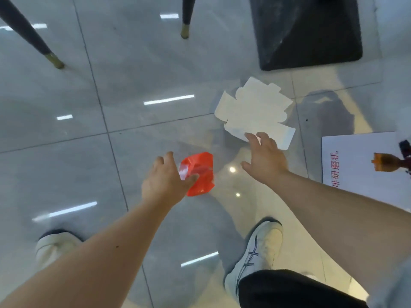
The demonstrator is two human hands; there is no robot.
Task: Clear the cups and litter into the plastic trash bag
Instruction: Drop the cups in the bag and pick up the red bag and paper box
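Head view, looking down at a glossy tiled floor (133,70). The left hand (165,177) is holding a red plastic wrapper (201,174) pinched between thumb and fingers, with a clear scrap showing against the thumb; the grip is narrow and closed on the wrapper, which is hanging off the floor and is therefore already collected. The right hand (265,158) is reaching forward with fingers spread wide and empty, its fingertips (250,136) lying over the near edge of a flattened white cardboard box (253,110); whether they are touching it cannot be told. The box is lying flat on the tile, so an open, spread hand is probably being presented in order to press and slide or lift an edge. Using one hand per item appears to be letting both pieces be gathered in a single stoop. The plastic trash bag and any cups are not appearing in this view. Also showing: two chair legs (29,34), a dark base (309,32), a white printed sheet (355,161) at the right, and the person's shoes (255,252)
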